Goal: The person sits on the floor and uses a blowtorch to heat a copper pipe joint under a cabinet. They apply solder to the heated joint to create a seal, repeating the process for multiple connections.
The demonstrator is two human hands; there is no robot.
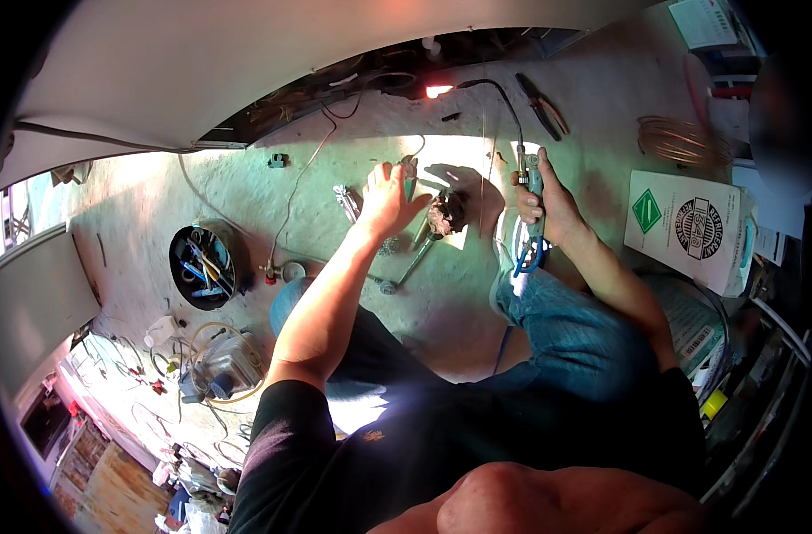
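Observation:
My right hand (553, 200) is wrapped round the handle of a gas torch (535, 182). Its thin bent neck reaches up and left, ending near a bright orange-red glow (439, 91) at the edge of the large pale casing. My left hand (388, 200) is over the floor, fingers curled and thumb out to the side, around what look like green-handled pliers (410, 173); the grip is partly hidden. Right of it a dark, rough brown lump (447, 214) sits beside a metal rod tool (410, 267). A bundle of silvery pieces (346, 204) lies left of the hand.
The pale casing (201, 62) arches overhead. A black bucket of hand tools (208, 265) stands at left, near a pump-like machine (223, 365) with hoses. Dark-handled pliers (541, 107), a copper tubing coil (677, 141) and a white carton (686, 227) are at right.

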